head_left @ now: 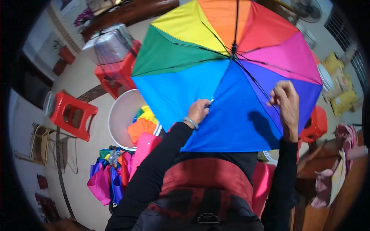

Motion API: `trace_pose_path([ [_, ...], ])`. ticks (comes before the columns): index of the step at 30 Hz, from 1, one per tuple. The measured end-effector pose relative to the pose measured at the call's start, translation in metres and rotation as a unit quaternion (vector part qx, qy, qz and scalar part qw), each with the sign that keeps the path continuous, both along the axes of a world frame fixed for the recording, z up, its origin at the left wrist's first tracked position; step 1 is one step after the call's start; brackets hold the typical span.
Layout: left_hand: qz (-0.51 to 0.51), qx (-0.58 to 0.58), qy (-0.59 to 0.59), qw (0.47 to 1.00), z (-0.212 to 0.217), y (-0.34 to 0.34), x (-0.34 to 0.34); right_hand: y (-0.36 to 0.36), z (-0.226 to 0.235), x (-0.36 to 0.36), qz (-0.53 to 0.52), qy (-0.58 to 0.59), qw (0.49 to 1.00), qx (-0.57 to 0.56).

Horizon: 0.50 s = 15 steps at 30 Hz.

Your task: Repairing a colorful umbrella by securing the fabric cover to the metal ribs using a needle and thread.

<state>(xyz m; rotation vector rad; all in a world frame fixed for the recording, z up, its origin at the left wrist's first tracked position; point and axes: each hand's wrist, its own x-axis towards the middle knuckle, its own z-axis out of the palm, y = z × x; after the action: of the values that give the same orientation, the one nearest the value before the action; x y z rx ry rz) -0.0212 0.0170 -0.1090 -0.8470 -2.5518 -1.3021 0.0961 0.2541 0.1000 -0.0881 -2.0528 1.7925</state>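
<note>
An open rainbow umbrella (239, 111) lies across my lap with its inside facing up, its dark ribs spreading from the hub and its shaft pointing away from me. My left hand (197, 113), with a bracelet at the wrist, is closed on an umbrella rib (221, 83) at the seam between the light blue and dark blue panels. A small pale tip shows by its fingers. Above the purple panel, my right hand (286, 99) is raised with curled, pinched fingers. Whatever they may hold is too small to make out. Its shadow falls on the dark blue panel.
A white bucket (115, 122) with colourful cloth stands at my left, beside a bundle of folded umbrellas (110, 173). Red stools (74, 114) stand farther left and behind the bucket; one bears a wrapped white package (108, 44). Yellow bags (341, 88) lie at far right.
</note>
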Motion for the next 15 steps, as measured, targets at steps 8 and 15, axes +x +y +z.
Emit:
trace_pose_path([
  [8, -0.081, 0.001, 0.012, 0.997, -0.007, 0.003, -0.006, -0.008, -0.004, -0.026, 0.008, 0.043, 0.996, -0.072],
  [15, -0.026, 0.266, -0.433, 0.861, 0.027, 0.002, 0.004, -0.047, -0.115, -0.059, 0.19, -0.048, 0.907, 0.372],
])
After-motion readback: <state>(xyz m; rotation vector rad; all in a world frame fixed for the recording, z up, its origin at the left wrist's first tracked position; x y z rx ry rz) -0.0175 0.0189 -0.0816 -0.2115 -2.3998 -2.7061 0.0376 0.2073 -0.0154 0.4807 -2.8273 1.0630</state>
